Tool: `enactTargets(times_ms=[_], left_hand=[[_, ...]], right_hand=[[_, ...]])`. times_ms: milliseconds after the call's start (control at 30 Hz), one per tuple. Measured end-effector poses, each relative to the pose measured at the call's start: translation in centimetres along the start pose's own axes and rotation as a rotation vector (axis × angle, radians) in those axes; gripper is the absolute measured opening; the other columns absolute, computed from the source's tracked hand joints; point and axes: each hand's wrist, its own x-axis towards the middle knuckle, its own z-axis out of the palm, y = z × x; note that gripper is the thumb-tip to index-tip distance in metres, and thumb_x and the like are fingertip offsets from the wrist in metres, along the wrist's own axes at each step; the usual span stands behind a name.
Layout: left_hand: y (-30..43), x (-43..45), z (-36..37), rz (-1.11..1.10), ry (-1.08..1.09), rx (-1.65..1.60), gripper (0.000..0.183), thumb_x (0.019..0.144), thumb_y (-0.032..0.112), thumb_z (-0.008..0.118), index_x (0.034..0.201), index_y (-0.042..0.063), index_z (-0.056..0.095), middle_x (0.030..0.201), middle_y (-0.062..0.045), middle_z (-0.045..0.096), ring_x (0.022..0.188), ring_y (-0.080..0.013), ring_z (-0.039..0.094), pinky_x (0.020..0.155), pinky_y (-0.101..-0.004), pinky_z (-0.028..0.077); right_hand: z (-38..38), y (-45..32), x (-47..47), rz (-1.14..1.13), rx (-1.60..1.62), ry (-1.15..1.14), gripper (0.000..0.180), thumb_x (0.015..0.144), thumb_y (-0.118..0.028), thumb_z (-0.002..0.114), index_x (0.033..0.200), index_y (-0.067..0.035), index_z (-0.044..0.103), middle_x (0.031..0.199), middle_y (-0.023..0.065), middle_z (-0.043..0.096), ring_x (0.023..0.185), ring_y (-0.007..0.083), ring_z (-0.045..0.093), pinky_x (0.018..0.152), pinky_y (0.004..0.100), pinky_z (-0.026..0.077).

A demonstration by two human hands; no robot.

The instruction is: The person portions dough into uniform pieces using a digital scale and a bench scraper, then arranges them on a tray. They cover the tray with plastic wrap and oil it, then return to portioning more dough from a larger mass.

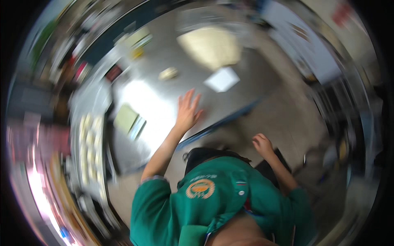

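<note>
My left hand [187,111] is over the near edge of a stainless steel table [163,104], fingers spread and nothing in it. Whether it touches the metal I cannot tell. My right hand [263,145] hangs past the table edge, above the floor, fingers loosely bent and no object visible in it. Beyond the left hand lies a small pale lump, apparently dough [168,73]. A large pale sheet, apparently dough [212,46], is spread farther back. By its near end is a white flat sheet [222,79]. A pale green flat object with a silvery edge [126,119] lies to the left.
A tray of several pale pieces [90,147] stands at the left. Clear plastic [92,95] lies beside a dark red-faced object [114,73]. Another pale green object [140,37] and a yellow item [137,53] are at the back. A metal rack [335,101] stands right. Motion blurs the view.
</note>
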Motion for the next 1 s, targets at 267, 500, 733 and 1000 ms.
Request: enactTargets(times_ms=[267,500,733,1000], left_hand=[[22.4,14.1,11.5,0.550,-0.153,-0.277,0.063,0.088,0.021,0.072,0.145,0.006,0.048,0.158,-0.020,0.036,0.139,-0.0415,0.040,0.110,-0.0554,0.034],[33.4,21.8,21.9,0.798,-0.237,-0.541,0.048,0.086,0.008,0.072,0.132,0.008,0.060,0.151,-0.020,0.044,0.131,-0.0418,0.049,0.105,-0.0510,0.039],[42.0,32.6,33.0,0.877,-0.383,-0.678,0.005,0.089,0.003,0.066,0.089,-0.001,0.069,0.135,-0.019,0.059,0.113,-0.0383,0.059,0.095,-0.0477,0.048],[59.5,38.8,41.0,1.149,-0.666,-0.695,0.008,0.096,0.009,0.063,0.100,0.003,0.067,0.136,-0.019,0.058,0.115,-0.0367,0.057,0.094,-0.0450,0.047]], right_hand=[[-7.3,10.9,-13.3,0.176,-0.130,0.289,0.014,0.089,-0.015,0.068,0.101,-0.006,0.067,0.102,0.0118,0.063,0.093,0.0333,0.065,0.079,0.0445,0.054],[-9.9,15.3,-19.9,0.441,-0.197,0.273,0.018,0.090,-0.019,0.069,0.102,-0.006,0.066,0.100,0.0122,0.062,0.094,0.0323,0.064,0.080,0.0467,0.054],[-17.1,19.5,-20.8,0.933,-0.179,0.141,0.026,0.094,-0.026,0.067,0.113,-0.008,0.065,0.108,0.0136,0.063,0.103,0.0332,0.064,0.085,0.0452,0.055],[-16.9,19.3,-29.9,1.327,0.020,0.559,0.027,0.095,-0.029,0.060,0.110,-0.007,0.066,0.117,0.0164,0.066,0.108,0.0371,0.066,0.087,0.0489,0.057]])
